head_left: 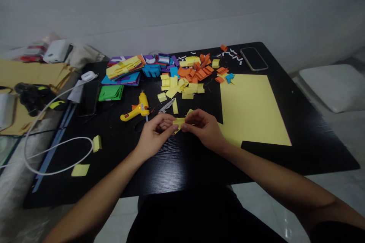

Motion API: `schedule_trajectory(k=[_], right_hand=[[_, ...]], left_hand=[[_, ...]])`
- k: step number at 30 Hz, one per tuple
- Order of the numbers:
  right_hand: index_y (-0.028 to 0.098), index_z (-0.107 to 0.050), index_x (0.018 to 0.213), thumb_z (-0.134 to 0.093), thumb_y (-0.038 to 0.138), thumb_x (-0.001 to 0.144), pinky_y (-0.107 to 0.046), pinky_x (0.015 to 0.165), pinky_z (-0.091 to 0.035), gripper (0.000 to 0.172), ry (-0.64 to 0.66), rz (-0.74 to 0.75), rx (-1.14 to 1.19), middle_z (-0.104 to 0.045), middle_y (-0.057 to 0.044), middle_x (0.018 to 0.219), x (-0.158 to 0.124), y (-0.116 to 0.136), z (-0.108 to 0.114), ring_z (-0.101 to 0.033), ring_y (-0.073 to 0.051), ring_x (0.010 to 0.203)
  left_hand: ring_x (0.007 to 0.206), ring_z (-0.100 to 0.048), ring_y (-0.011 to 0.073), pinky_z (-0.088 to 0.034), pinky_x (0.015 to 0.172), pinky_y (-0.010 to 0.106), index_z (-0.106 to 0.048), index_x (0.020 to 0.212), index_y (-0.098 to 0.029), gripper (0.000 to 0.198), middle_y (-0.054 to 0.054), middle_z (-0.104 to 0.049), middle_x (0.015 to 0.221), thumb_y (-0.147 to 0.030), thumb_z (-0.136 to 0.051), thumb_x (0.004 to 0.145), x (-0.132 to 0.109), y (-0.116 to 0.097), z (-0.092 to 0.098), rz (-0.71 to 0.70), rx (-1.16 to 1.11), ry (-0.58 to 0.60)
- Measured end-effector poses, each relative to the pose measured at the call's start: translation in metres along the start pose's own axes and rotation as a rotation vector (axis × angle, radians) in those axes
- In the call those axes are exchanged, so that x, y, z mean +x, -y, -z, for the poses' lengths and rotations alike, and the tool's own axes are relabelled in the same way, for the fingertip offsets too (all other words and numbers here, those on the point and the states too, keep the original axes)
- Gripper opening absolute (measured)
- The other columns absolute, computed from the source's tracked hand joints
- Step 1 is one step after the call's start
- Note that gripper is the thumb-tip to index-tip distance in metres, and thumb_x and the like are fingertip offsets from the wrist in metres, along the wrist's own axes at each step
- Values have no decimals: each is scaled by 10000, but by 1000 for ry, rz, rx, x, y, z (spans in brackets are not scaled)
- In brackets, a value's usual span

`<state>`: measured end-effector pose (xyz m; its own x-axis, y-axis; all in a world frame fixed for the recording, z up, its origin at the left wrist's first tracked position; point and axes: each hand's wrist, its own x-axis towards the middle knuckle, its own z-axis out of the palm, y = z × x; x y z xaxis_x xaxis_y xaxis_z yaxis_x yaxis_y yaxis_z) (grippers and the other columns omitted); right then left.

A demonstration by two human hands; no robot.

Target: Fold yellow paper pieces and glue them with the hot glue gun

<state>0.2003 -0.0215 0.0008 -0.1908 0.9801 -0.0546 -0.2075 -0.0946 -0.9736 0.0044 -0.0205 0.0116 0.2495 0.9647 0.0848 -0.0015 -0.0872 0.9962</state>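
Between the fingertips of both hands is a small piece of yellow paper [179,121], held over the front middle of the black table. My left hand [158,131] pinches its left end, thumb on top. My right hand [203,127] grips the right end with thumb and curled fingers. Just beyond the left fingers lie scissors [167,105], blades pointing away and handles partly hidden. A yellow hot glue gun [137,108] rests left of them with a small light glowing. Loose yellow paper pieces [185,89] are heaped behind the hands.
Orange folded papers [196,72] and stacked coloured papers [125,68] line the table's back. A large yellow sheet [253,110] lies at right, a phone [253,59] behind it. A white cable [57,172] loops across the left side. A white stool [332,87] stands beyond the right edge.
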Motion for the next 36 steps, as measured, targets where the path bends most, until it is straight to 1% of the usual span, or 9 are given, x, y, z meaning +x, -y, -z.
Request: schedule_trajectory(k=[6, 13, 18, 21, 24, 27, 31, 34, 36], right_hand=[[218, -662, 859, -910, 355, 730, -308, 751, -603, 312, 13, 15, -1, -722, 18, 812, -1, 0, 0, -707, -141, 738], [231, -783, 949, -846, 324, 804, -317, 756, -608, 183, 57, 57, -76, -778, -12, 849, -2, -4, 1, -727, -157, 765], [229, -797, 884, -838, 292, 797, -344, 804, -629, 115, 47, 54, -47, -788, -11, 819, -3, 0, 0, -750, -170, 761], [226, -792, 839, -839, 266, 784, -331, 796, -632, 83, 29, 41, -22, -780, -5, 792, -3, 1, -1, -755, -168, 745], [227, -790, 837, -826, 265, 791, -334, 793, -635, 70, 36, 43, -19, -780, -5, 793, -3, 3, -1, -755, -167, 738], [230, -795, 861, -799, 266, 814, -342, 811, -635, 60, 49, 42, -15, -786, -6, 825, -4, 6, 0, -756, -162, 751], [216, -794, 902, -785, 317, 847, -330, 797, -624, 116, 59, 25, -33, -785, -20, 846, -5, 8, 1, -752, -162, 769], [207, -762, 871, -856, 351, 791, -308, 741, -610, 190, 26, 36, -84, -769, -19, 822, -5, 5, 0, -730, -160, 748], [209, -725, 858, -881, 362, 766, -293, 709, -600, 237, 0, 52, -97, -752, -11, 820, -5, 2, -1, -715, -153, 736]], left_hand=[[642, -688, 112, -593, 638, 221, -704, 939, -150, 129, 21, -738, 748, -233, -776, 872, 0, -5, 0, 18, -26, 23], [655, -714, 122, -610, 628, 221, -720, 905, -149, 74, 34, -759, 760, -200, -764, 874, 0, -9, -1, 25, -58, 40], [640, -718, 124, -612, 622, 222, -740, 896, -150, 34, 27, -758, 747, -180, -751, 881, 0, -9, -1, 11, -92, 57], [641, -723, 130, -606, 633, 227, -749, 874, -145, 53, 29, -750, 736, -191, -736, 896, 0, -9, 1, 25, -76, 71], [644, -725, 132, -594, 636, 228, -747, 902, -146, 72, 33, -753, 749, -207, -711, 918, -1, -10, 2, 42, -45, 70], [673, -724, 137, -594, 658, 240, -739, 947, -144, 96, 45, -756, 797, -219, -680, 936, -2, -11, 3, 16, -5, 87], [730, -716, 137, -582, 688, 246, -724, 984, -142, 116, 60, -741, 886, -231, -660, 947, -6, -11, 3, -64, 101, 98], [713, -678, 130, -549, 675, 242, -702, 924, -150, 91, 46, -711, 840, -240, -694, 934, -7, -8, 2, -109, 231, 70], [678, -647, 119, -523, 650, 232, -655, 893, -169, 113, 16, -680, 782, -247, -735, 911, -7, -4, 1, -108, 255, 13]])
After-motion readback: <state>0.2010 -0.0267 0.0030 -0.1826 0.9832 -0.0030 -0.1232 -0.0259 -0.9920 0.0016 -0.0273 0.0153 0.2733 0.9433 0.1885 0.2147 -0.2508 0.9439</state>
